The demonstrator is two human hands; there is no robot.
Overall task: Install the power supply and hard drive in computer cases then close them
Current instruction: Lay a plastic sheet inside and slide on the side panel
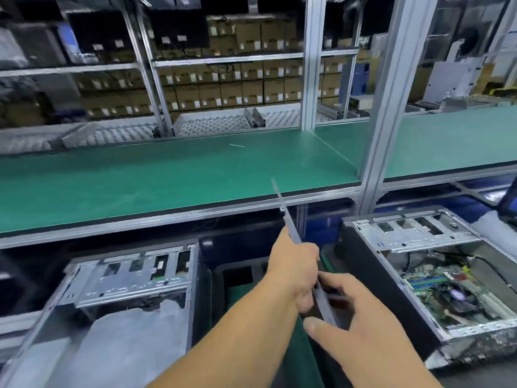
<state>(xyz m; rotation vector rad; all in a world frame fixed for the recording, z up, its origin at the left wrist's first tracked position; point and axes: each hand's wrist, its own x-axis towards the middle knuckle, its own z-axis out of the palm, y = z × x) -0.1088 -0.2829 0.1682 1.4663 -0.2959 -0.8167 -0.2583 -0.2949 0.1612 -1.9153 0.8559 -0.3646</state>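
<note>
A thin grey side panel (282, 203) stands edge-on between two open computer cases, its top corner rising in front of the green shelf. My left hand (293, 270) grips its edge near the middle. My right hand (361, 323) holds the lower part, thumb on the near face and fingers behind. The left case (126, 278) lies open with a drive cage and white foam inside. The right case (436, 264) lies open too, showing its motherboard (436, 289) and CPU fan.
A green-matted shelf (167, 177) on an aluminium frame spans the view above the cases, with an upright post (383, 121) at the right. Behind it run roller conveyors and racks of cardboard boxes. A dark foam block sits between the cases.
</note>
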